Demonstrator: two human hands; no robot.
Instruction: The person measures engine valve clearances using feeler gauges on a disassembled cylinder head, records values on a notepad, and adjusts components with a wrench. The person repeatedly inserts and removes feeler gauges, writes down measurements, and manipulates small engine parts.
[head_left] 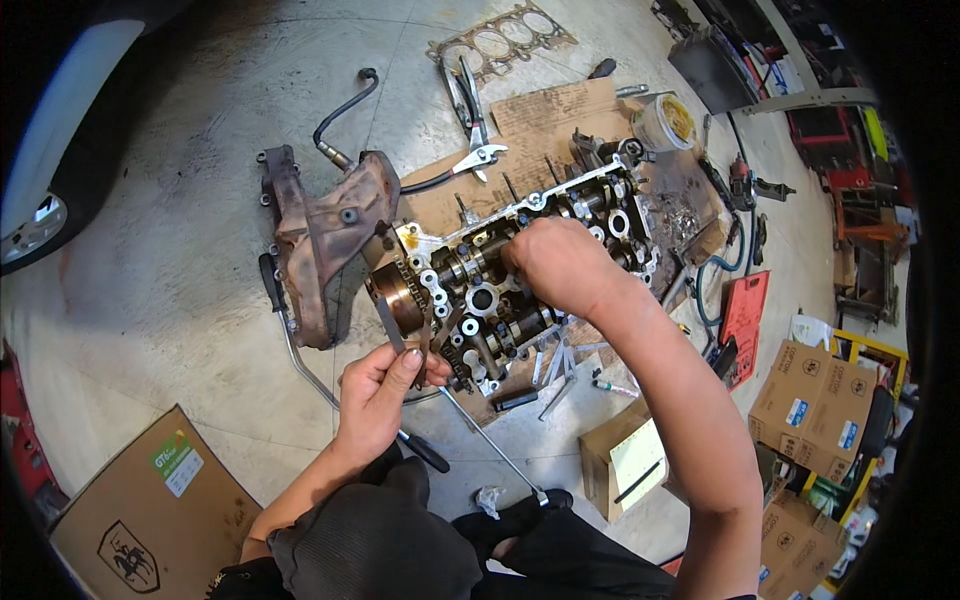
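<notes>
An engine cylinder head with camshafts lies on cardboard on the concrete floor. A rusty exhaust manifold is bolted to its left side. A round cam sprocket with a timing chain sits at the near left end. My left hand pinches a dark flat tool blade that reaches up beside the sprocket and chain. My right hand rests closed over the camshafts in the middle of the head; what it grips is hidden.
A long breaker bar lies left of the head, a slim extension bar below it. A head gasket, pliers, a plastic tub, cardboard boxes and a red case surround the spot.
</notes>
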